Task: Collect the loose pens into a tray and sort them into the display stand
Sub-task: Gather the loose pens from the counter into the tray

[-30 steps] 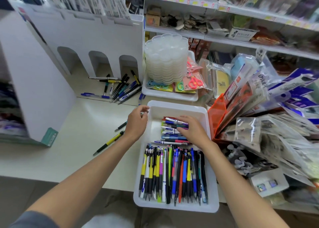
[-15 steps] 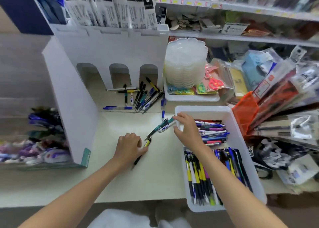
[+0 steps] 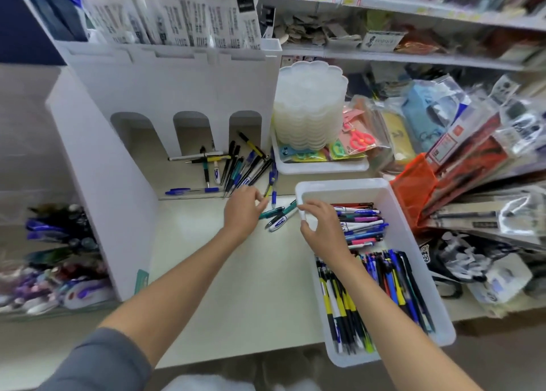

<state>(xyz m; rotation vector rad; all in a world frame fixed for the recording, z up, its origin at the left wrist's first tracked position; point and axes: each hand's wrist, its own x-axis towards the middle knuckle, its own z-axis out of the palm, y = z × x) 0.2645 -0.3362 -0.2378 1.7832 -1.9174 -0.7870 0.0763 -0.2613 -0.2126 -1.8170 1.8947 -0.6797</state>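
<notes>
Collection looks about half done from where I sit: the white tray point(image 3: 394, 213) at the right of the counter point(image 3: 236, 287) holds a near bundle point(image 3: 369, 296) laid lengthwise and a far bundle point(image 3: 360, 222) laid crosswise, I judge so that the kinds keep apart for sorting. My right hand point(image 3: 322, 228) grips the tray's left wall near its far corner, fingers hooked over the rim and thumb on the outside, probably to steady it or draw it closer to the work. My left hand point(image 3: 242, 210) sits just left of it, fingers curled in toward a few stray pens point(image 3: 279, 216) lying between the two hands beside the tray; I cannot tell whether the fingertips pinch one or only touch. Farther off, a loose heap of pens point(image 3: 239, 166) lies fanned at the foot of the display stand point(image 3: 165, 89), in front of its middle and right arches, and one blue pen point(image 3: 192, 190) lies alone to their left. The stand is white card with three arched openings low down and carded packets point(image 3: 206, 15) standing along its top. The counter is pale and smooth, so I expect pens to roll; raking them toward the tray suits it. Right of the stand a second tray point(image 3: 322, 167) carries a stack of translucent scalloped dishes point(image 3: 310, 109) and scissors packets point(image 3: 359, 137). Shop shelves point(image 3: 413, 59) and bagged stationery point(image 3: 472, 154) crowd the far and right sides.
</notes>
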